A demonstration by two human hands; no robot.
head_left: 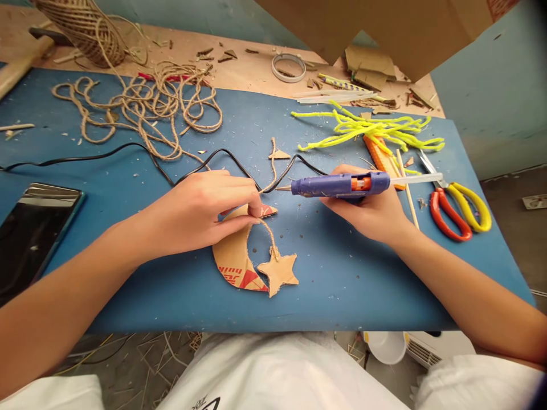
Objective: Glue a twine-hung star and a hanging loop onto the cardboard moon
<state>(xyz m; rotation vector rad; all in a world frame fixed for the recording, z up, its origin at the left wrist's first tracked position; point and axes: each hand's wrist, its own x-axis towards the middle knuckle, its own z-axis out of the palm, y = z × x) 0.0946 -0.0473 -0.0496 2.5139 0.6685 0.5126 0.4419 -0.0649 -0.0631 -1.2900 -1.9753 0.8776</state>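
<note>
One cardboard crescent (233, 259) lies on the blue worktop (171, 302), a cardboard star (280, 272) at its lower tip. The left hand (216, 205) pinches twine (269, 229) over the crescent's upper end; the right hand (376, 210) grips a purple glue gun (322, 185), nozzle toward the left. Scissors (459, 208) lie farther right.

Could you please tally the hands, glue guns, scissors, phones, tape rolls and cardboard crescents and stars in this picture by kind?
Hands: 2 (left hand, right hand)
Glue gun: 1
Scissors: 1 pair
Phone: 1
Tape roll: 1
Cardboard crescent: 1
Cardboard star: 1
Total: 8
</note>
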